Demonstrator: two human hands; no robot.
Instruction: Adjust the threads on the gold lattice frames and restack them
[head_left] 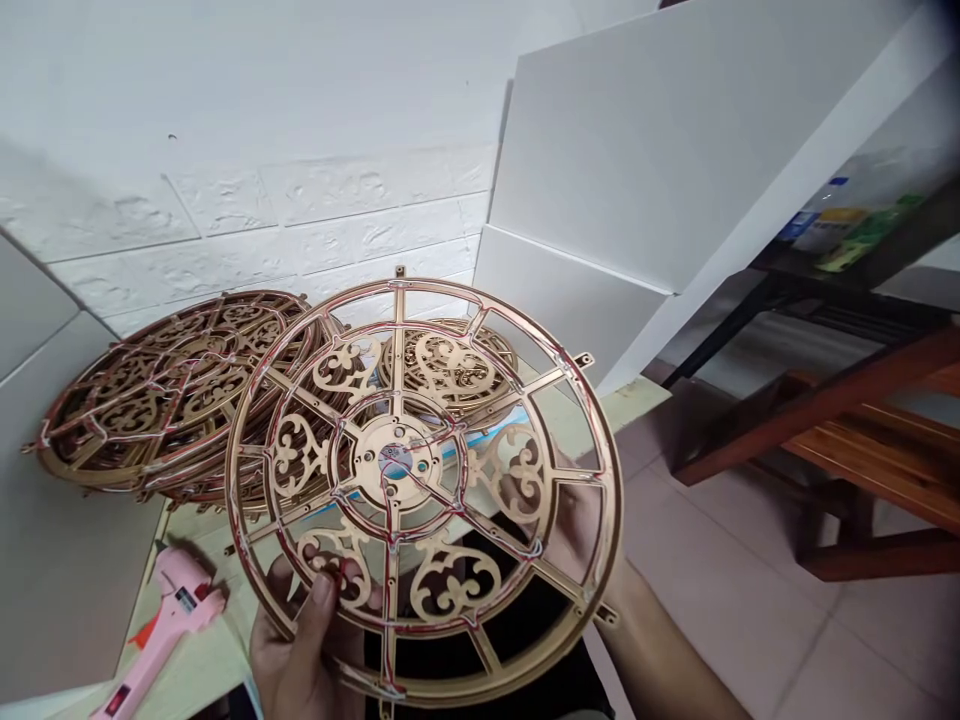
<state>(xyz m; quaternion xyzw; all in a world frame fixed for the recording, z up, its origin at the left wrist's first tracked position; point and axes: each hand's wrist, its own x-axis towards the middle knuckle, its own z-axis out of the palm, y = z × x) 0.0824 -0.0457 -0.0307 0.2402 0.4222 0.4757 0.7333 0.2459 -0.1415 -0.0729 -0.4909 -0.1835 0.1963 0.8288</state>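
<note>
A pink plastic hot glue gun (pixel 176 620) lying on a pale counter (pixel 196 672); white foam boards (pixel 660 170) leaning on a white brick-pattern wall (pixel 300 200); red-brown wooden bench (pixel 862 450) on beige tile floor (pixel 720 600); plastic bottles (pixel 814 225) on a dark rack (pixel 847 270).

The left hand (pixel 296 650) sits low in the view, curled in a firm grip with the palm turned inward, its thumb (pixel 321 592) pressed upward and the fingers tucked out of sight behind. The right hand (pixel 574 525) is raised higher and farther right, partly hidden and dim, fingers spread, while the bare right forearm (pixel 664 650) slants down toward the lower right corner.
</note>
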